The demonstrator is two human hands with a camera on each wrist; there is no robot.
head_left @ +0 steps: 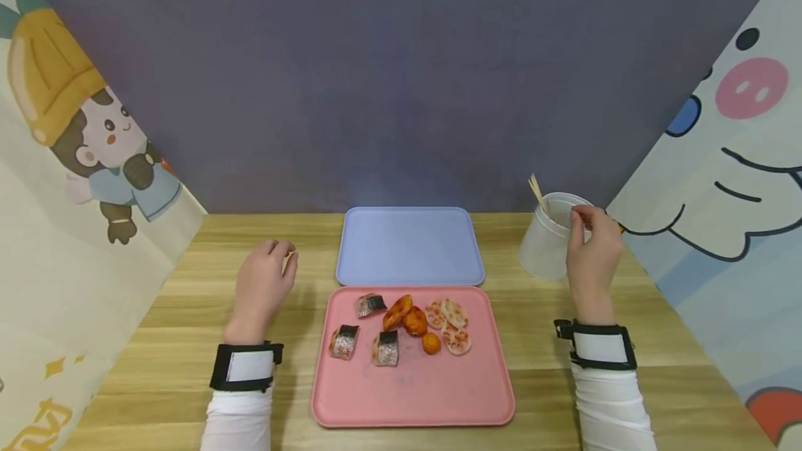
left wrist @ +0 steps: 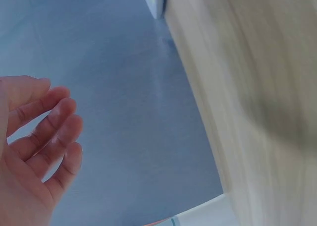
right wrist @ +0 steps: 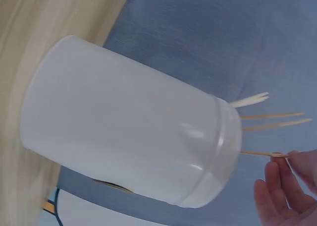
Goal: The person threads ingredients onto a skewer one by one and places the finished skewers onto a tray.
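Note:
My right hand (head_left: 594,249) is at the rim of a white cylindrical container (head_left: 542,246) on the right of the table. In the right wrist view, its thumb and index finger pinch the end of a thin wooden skewer (right wrist: 262,154), whose lower part is hidden inside the container (right wrist: 129,122). Several other skewers (right wrist: 275,124) stick out of the same opening. Over the left part of the table, my left hand (head_left: 264,284) has relaxed, slightly bent fingers (left wrist: 64,132) and holds nothing.
Between the hands lies a pink tray (head_left: 413,402) with dark-skinned fish pieces (head_left: 386,349), orange-brown pieces (head_left: 414,321), an orange ball (head_left: 431,343) and lotus root slices (head_left: 456,339). Behind it sits a bare blue tray (head_left: 410,246). A grey panel (head_left: 401,89) closes off the back.

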